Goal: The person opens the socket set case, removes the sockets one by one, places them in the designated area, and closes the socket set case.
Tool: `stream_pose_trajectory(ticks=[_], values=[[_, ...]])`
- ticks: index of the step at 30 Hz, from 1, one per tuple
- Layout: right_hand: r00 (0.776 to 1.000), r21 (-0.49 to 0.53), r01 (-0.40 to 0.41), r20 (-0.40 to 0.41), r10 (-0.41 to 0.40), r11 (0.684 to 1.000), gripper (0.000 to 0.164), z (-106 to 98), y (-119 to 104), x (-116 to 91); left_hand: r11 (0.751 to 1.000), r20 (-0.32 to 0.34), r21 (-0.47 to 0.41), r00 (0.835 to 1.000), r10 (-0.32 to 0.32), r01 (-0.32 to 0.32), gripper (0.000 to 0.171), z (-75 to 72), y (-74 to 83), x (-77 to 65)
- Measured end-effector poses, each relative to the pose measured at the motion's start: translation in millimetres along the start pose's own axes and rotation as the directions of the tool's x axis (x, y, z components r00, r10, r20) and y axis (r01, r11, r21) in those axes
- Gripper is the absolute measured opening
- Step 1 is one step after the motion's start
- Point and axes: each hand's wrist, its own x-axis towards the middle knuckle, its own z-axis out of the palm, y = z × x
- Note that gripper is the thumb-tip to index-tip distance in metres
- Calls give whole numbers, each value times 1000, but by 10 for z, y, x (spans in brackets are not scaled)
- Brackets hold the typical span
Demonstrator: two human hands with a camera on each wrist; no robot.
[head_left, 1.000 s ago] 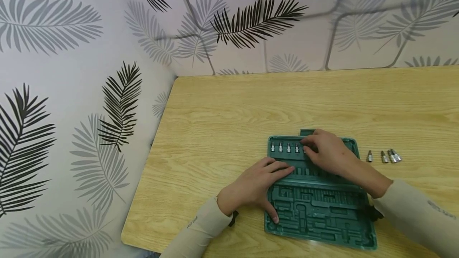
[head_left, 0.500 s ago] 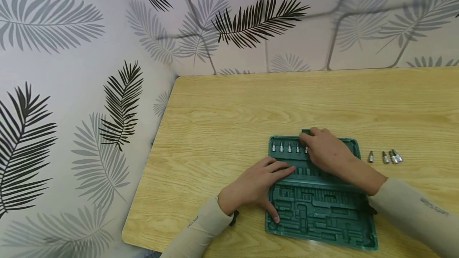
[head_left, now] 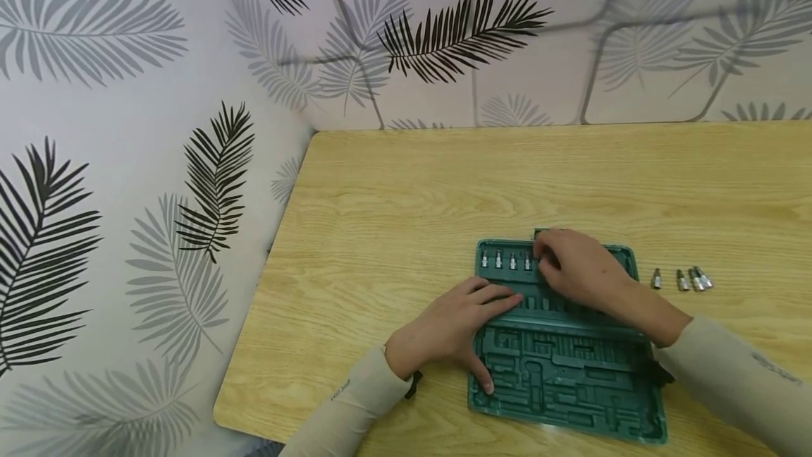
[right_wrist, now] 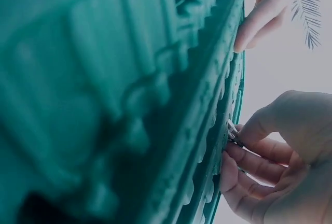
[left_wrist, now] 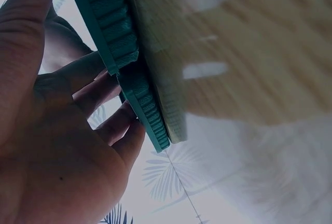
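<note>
A green molded tool case [head_left: 571,386] lies unfolded on the table. Four-side row aside, several silver bit sockets [head_left: 512,261] stand side by side in the upper half's top slots. My right hand [head_left: 586,270] reaches over that half, and its thumb and fingers pinch another bit socket [right_wrist: 233,133] at the row's right end. In the head view the fingers hide this piece. My left hand [head_left: 447,326] rests spread on the case's left edge, thumb on the lower half and fingers on the upper. The left wrist view shows its fingers along the case's side [left_wrist: 142,105].
To the right of the case, several loose bit sockets [head_left: 696,278] lie on the wooden table [head_left: 393,231], one [head_left: 656,278] apart from the others. A leaf-patterned wall [head_left: 431,34] borders the table at the back and left.
My right hand's fingers have shifted slightly at the row's end, and the bit socket seen beside them half a second ago is now covered. The left hand has stayed in place.
</note>
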Motion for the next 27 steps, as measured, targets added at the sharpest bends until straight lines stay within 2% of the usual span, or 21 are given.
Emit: stream_pose_trajectory(ticks=[7, 18, 27], values=[[999, 140, -36, -19, 39, 990, 17, -29, 46, -29, 1000, 17, 6, 1000, -12, 12, 140, -19, 14, -5], [997, 222, -78, -1, 80, 972, 15, -74, 132, -26, 1000, 37, 7, 999, -27, 27, 141, -37, 17, -1], [993, 246, -33, -98, 58, 969, 9, -12, 159, -100, 1000, 43, 10, 999, -28, 28, 140, -35, 18, 19]])
